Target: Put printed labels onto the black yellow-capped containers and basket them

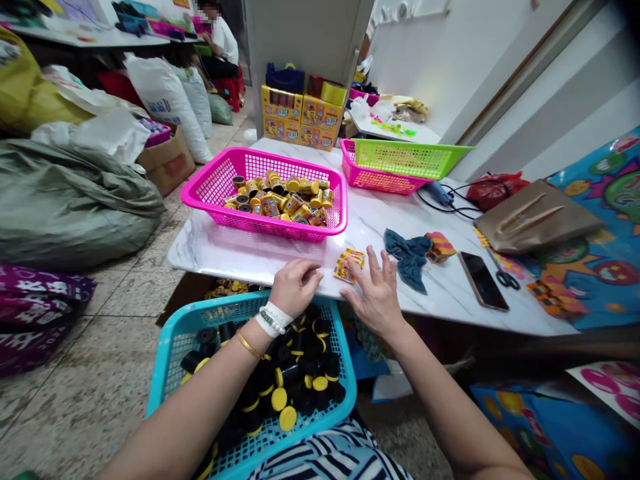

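At the near edge of the shiny white table with grey streaks [215,248], in the head view: bare left hand [295,288] with fingers curled in by the thumb, a narrow gap at most; cannot tell about any small thing pinched inside. Bare right hand [376,293] with fingers spread wide, no grip around anything, pointer fingertip at a small, flat pile of shiny yellow and orange printed labels [345,267] on the table, between both hands. Behind, in a bright pink plastic basket with holes [260,223], lots of little round tubs in yellow picture wraps [280,198], seemingly done. Below, in a sky-blue plastic basket with holes [347,373], a big heap of plain black round tubs with yellow lids [287,419], seemingly left to do. By guess, partway along, with plenty to go. For moving: a bare strip of table in front of the pink basket, and more past the labels, toward the bright green plastic basket [400,159]. Less room to the right, with a crumpled dark blue cloth [411,259] just beside the right hand. Labels close to the edge, maybe easy to knock off.
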Demonstrator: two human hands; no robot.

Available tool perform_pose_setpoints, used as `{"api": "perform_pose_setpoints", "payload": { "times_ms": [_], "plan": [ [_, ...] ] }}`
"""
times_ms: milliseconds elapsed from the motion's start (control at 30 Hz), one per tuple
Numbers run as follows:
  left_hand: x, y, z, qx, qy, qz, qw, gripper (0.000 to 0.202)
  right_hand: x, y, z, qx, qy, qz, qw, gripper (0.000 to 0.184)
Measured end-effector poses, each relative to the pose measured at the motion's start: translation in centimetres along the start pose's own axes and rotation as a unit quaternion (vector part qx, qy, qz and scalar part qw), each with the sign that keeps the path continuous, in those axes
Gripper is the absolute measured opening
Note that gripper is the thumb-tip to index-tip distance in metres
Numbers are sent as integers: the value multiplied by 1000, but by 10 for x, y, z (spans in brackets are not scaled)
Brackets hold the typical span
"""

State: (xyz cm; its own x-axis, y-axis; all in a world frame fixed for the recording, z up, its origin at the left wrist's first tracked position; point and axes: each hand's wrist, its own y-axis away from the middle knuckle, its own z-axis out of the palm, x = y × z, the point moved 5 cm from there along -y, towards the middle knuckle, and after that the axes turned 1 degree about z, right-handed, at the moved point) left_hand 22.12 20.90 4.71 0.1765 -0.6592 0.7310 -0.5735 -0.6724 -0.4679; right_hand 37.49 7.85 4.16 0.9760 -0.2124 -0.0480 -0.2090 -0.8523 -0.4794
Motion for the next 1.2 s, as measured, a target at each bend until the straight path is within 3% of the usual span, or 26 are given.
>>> {"api": "perform_pose_setpoints", "payload": {
  "times_ms": [133,267,500,633,767,933,1067,1200],
  "plan": [
    [2,0,1,-20,21,12,999,13,-12,9,4,-21,-7,-36,999,53],
    [2,-1,-2,-33,39,17,999,13,-16,13,7,-9,-16,-18,1000,59],
    [10,14,-16,-35,107,-27,993,14,-20,19,2,-6,-39,-31,999,56],
    [13,41,-22,-32,151,-121,981,19,-21,21,7,-21,-19,-13,1000,70],
    [16,81,-26,-71,193,-231,951,22,-27,27,10,-23,-6,6,1000,81],
    [22,129,-41,-101,187,-289,934,23,-31,37,6,27,-17,-1,999,57],
    [20,154,-50,-98,190,-338,916,26,-29,31,2,101,-22,-39,994,41],
    [18,166,-38,-86,279,-408,865,32,-40,28,-8,169,-41,-98,980,30]
  ]
}}
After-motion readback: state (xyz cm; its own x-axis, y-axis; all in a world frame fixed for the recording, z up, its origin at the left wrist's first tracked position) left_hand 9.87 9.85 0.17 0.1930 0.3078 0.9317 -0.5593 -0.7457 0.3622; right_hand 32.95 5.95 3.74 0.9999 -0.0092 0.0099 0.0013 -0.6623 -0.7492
